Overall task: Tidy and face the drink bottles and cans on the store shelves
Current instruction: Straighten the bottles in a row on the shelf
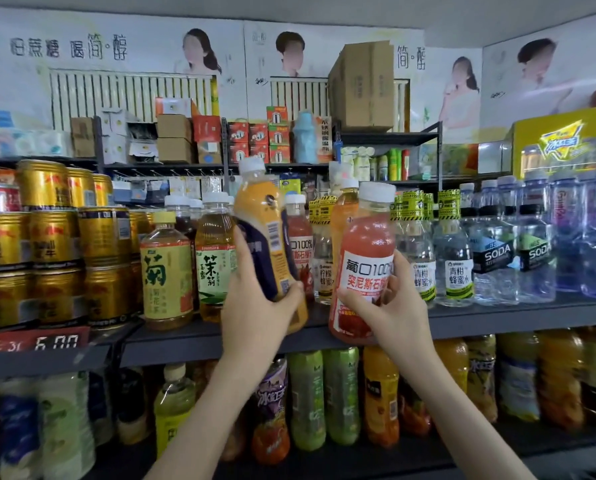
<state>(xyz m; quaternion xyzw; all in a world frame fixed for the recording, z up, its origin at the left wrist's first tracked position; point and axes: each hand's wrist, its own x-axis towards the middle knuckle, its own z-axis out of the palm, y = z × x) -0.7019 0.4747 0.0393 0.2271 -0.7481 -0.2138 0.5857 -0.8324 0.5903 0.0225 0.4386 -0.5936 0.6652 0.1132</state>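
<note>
My left hand [258,306] grips an orange juice bottle [265,216] with a dark blue label and white cap, tilted left, lifted just in front of the upper shelf [497,317]. My right hand [390,306] holds a pink-red pomegranate juice bottle [365,251] with a white label facing me, its base at the shelf's front edge. Behind them stand another red juice bottle [300,244] and an orange bottle [341,216]. Two yellow tea bottles [166,268] stand left of my left hand.
Stacked gold cans [54,244] fill the shelf's left end above a red price tag [36,339]. Honey-water bottles [454,251], SODA bottles [490,254] and blue water bottles [566,230] stand to the right. The lower shelf holds several green, orange and purple bottles [341,393]. Boxes crowd the far racks.
</note>
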